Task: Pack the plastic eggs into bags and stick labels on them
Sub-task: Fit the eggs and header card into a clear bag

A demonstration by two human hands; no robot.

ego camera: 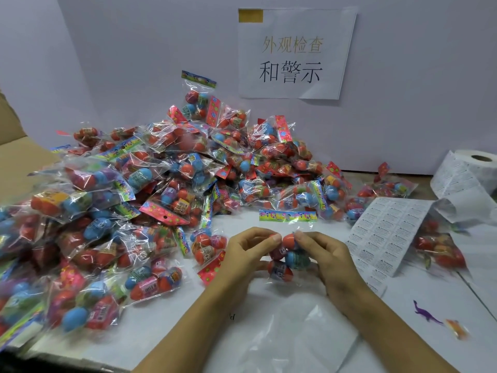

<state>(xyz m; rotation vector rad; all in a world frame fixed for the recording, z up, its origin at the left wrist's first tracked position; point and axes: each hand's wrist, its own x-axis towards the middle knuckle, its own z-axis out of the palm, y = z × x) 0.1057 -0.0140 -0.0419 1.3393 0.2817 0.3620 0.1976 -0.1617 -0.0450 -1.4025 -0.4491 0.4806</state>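
Both hands, left hand (248,250) and right hand (324,255), pinch a crinkly clear bag (289,238); round eggs (289,255) inside look blurry.

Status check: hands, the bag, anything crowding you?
Left hand and right hand both grip the bag of eggs. No label on it seen. Label sheet lies right; packed pile crowds left.
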